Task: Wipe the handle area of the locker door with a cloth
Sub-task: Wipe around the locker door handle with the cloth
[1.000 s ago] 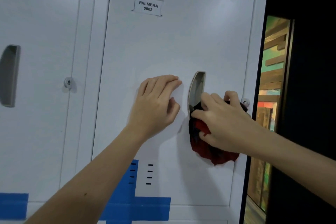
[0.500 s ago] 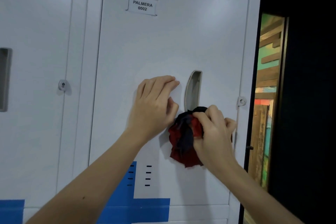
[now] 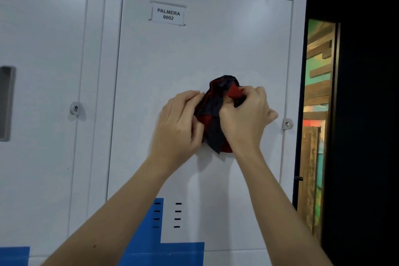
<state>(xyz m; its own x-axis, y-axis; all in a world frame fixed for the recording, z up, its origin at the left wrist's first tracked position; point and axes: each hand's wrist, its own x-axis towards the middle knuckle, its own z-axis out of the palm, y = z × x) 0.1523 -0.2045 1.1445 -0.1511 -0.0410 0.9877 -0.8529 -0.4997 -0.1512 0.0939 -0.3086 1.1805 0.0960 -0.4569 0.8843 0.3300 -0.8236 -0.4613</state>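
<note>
The white locker door [image 3: 194, 54] carries a label reading PALMERA 0002 [image 3: 168, 15]. A bunched red and dark blue cloth [image 3: 213, 114] is pressed against the door where the recessed handle was; the handle itself is hidden behind cloth and hands. My right hand [image 3: 246, 119] grips the cloth with curled fingers. My left hand [image 3: 179, 123] lies against the door just left of the cloth, its fingertips touching the cloth's edge.
A round lock [image 3: 287, 123] sits at the door's right edge. The neighbouring locker on the left has its own lock [image 3: 75, 108] and grey recessed handle [image 3: 7, 101]. Blue tape [image 3: 164, 250] and vent slots [image 3: 167, 215] lie below. A dark gap opens at right [image 3: 317, 114].
My right hand has carried the cloth up from below the handle onto the handle recess, covering it. My left hand stayed on the door, now touching the cloth.
</note>
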